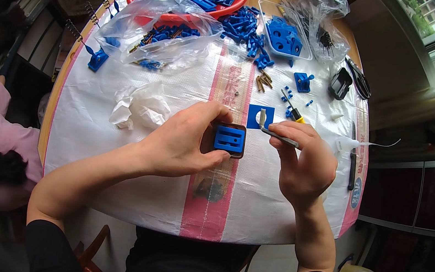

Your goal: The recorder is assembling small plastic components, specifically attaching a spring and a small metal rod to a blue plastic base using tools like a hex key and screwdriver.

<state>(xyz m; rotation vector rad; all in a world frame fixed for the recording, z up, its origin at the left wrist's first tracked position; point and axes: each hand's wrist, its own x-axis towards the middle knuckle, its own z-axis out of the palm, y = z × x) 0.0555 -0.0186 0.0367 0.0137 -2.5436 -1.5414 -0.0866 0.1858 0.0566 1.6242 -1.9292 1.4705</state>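
You were mid-assembly: your left hand (183, 145) gripped the dark square holder carrying the blue slotted plastic block (229, 139) above the white woven counter (116, 147) cover, your right hand (303, 159) pinched slim metal tweezers (279, 137) beside it, so the next move likely called for steady aim at a slot.

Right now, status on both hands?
Left hand grips blue slotted block in dark frame. Right hand pinches tweezers beside it. Crumpled tissue lies left, apart.
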